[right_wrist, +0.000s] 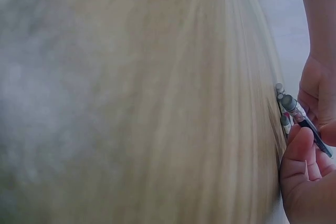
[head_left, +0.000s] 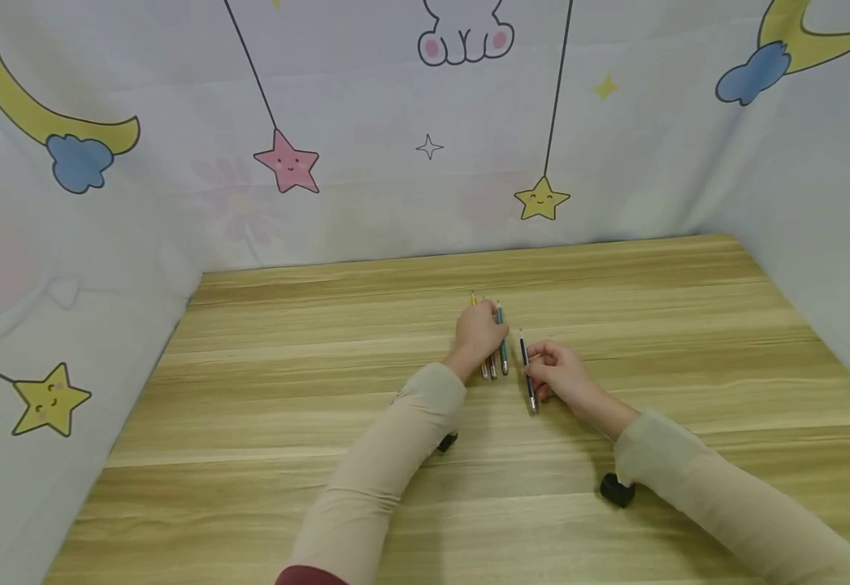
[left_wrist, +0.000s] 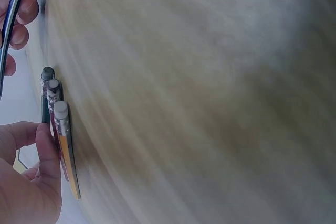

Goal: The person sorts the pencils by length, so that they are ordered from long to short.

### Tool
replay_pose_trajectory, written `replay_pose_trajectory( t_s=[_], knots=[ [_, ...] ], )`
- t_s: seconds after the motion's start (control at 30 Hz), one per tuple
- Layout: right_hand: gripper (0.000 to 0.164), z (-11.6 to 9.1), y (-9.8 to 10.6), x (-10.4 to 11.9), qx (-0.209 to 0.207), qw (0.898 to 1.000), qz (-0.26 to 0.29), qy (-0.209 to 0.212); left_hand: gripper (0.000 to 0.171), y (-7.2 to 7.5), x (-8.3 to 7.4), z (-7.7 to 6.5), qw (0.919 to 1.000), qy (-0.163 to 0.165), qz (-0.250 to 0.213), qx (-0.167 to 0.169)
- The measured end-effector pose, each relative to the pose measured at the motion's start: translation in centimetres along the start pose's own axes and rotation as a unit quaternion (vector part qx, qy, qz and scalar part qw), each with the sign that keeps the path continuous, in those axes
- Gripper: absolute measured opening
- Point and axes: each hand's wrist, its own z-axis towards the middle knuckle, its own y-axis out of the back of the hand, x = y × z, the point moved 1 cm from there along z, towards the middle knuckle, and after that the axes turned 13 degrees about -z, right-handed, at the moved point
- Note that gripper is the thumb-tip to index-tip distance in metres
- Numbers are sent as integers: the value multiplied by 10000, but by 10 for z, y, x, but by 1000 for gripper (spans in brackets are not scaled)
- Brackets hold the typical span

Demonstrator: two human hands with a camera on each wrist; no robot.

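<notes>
My left hand (head_left: 478,331) curls over a small row of pencils lying side by side on the wooden table (head_left: 286,390). Among them are a green pencil (head_left: 504,360), a red pencil (left_wrist: 53,95) and a yellow pencil (left_wrist: 64,142), their eraser ends toward me. In the left wrist view, the thumb and a finger close in at the green and red ones, while the yellow one lies on the near side. To the right, my right hand (head_left: 560,375) pinches a dark blue pencil (head_left: 524,354) between thumb and fingers, its point away from me. Palm and fingers partly hide the row.
Behind the table hangs a white cloth (head_left: 366,195) printed with stars and moons, which also lines both sides. A black wrist device (head_left: 617,490) shows below the right sleeve, and another (head_left: 448,442) below the left.
</notes>
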Motion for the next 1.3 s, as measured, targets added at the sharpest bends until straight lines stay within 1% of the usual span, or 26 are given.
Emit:
replay_pose_trajectory(
  t_s=[0.17,0.27,0.43,0.63,0.8,1.1,1.3],
  knots=[
    [30,0,1,-1,-16,10000,19,-51,17,0,-1,-2,9995,-111,298,-38],
    [30,1,1,-2,-28,10000,34,-69,14,-1,-1,-3,9985,-179,514,-17],
    [30,1,0,-1,-48,9999,84,-65,20,-2,0,-2,9958,-282,875,14],
    [32,1,1,0,-41,9999,89,-77,23,-5,2,2,9928,-273,1168,63],
    [33,3,1,-3,-21,9999,81,-83,26,-6,3,2,9916,-289,1253,103],
    [33,4,3,0,-105,9998,54,-184,21,-6,5,1,9914,-317,1262,141],
    [34,9,9,5,-162,9997,-121,97,21,-6,5,0,9910,-289,1292,179]
  ],
)
